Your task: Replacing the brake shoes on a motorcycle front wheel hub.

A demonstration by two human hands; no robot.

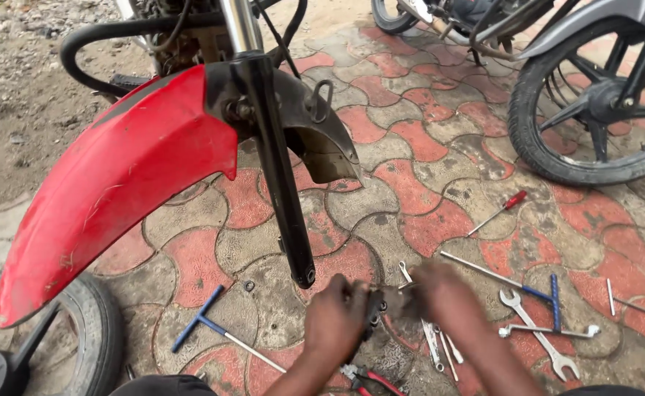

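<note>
Head view of a front-end repair, with the black fork leg (282, 176) as landmark. A red front mudguard (117, 183) sweeps down and away to the left of the fork leg, scratched, with no wheel beneath it. A detached tyre (84, 330) lies at the lower left, under the mudguard's tip. A second motorcycle's rear wheel (594, 110) stands well to the upper right of the fork leg, on red and grey interlocking paving (410, 191).

Below the fork leg's open lower end, the left hand (337, 319) and the right hand (440, 293) meet around a small dark metal part (381, 304). Both hands are closed on it from opposite sides; motion blur hides the fingers, so the exact grip cannot be told. The part is held just above the paving, near the fork tip.

Loose tools lie on the paving: a blue T-handle wrench (212, 326) lower left of the fork leg, a second blue T-handle wrench (535, 290) to the lower right, combination spanners (542, 341) beside it, a red-handled screwdriver (502, 209) to the right, and red-handled pliers (370, 380) directly below the hands. A small dark washer-like piece (249, 286) rests just left of the fork tip.

Hazards, as judged: the part could slip from the moving hands and roll among the tools or into paving joints; the washer-like piece could be lost or kicked; the unsupported fork end could swing or drop toward the hands if the machine shifts.
</note>
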